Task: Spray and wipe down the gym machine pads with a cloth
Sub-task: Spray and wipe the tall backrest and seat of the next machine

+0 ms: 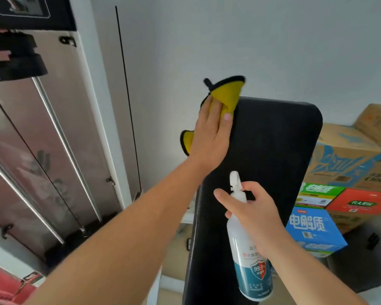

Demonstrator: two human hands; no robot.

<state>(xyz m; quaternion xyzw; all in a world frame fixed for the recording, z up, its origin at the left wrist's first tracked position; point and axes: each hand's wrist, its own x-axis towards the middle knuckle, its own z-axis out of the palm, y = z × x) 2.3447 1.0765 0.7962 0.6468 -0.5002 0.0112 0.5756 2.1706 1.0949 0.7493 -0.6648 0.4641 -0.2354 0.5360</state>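
The left hand (209, 130) is pressing a yellow cloth (226, 93) against the upper left edge of a black pad (273, 150), just toward 12 o'clock of the middle of the view. Its fingers are lying fairly straight over the cloth, with the thumb reaching onto the face of the pad, so the hand is flat rather than clenched. One black-trimmed corner of the cloth is sticking up past the top of the pad, and another is poking out at 9 o'clock of the hand.

The right hand (257, 219) is grasping a white spray bottle (249, 260) around its neck at 5 o'clock of the view. The fingers are curling around the trigger, and the nozzle is pointing up toward 12 o'clock. The bottle is hanging in front of the lower part of the pad, and its blue label is facing the camera.

The pad is tilting upward and away. Cardboard boxes (343, 172) are sitting stacked at 3 to 4 o'clock, behind the pad. Shiny metal rails (64, 146) are running diagonally at 9 o'clock, next to a pale wall (251, 40).
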